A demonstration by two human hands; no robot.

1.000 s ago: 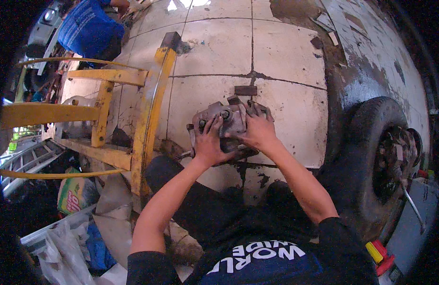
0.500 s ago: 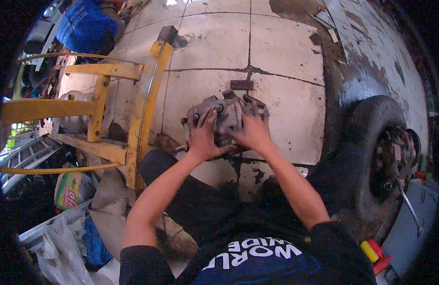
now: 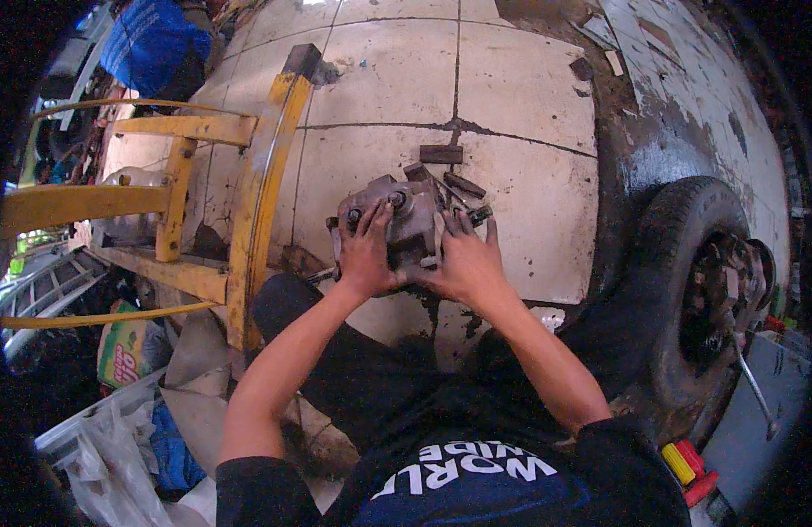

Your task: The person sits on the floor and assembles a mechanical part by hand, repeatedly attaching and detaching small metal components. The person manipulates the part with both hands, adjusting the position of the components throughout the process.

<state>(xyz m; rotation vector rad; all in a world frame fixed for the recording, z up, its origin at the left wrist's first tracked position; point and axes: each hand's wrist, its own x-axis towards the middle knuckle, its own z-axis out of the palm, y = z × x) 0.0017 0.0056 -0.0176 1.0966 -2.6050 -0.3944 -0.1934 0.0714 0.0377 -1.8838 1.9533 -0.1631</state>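
A grimy grey metal casting (image 3: 412, 230) with round bolt-like ends, its exact kind unclear, sits on the tiled floor between my hands. My left hand (image 3: 367, 256) grips its left side, fingers over the top and thumb along the near edge. Against the right side rests my right hand (image 3: 470, 263), its thumb at the near edge and its fingers slightly apart. The underside of the casting is hidden. Just beyond lie a dark rectangular block (image 3: 441, 155) and a dark curved piece (image 3: 464, 184). A small dark metal part (image 3: 479, 213) lies by my right fingertips.
A yellow metal frame (image 3: 263, 202) stands close on the left. At the right is a tyred wheel (image 3: 678, 290) with a long metal handle (image 3: 757, 386) at its hub. A red and yellow object (image 3: 689, 470) lies at lower right, clear plastic (image 3: 116, 465) at lower left.
My right hand has shifted outward on the casting, uncovering more of its middle and right side. The left hand stays on the casting. The whole view has shifted slightly.
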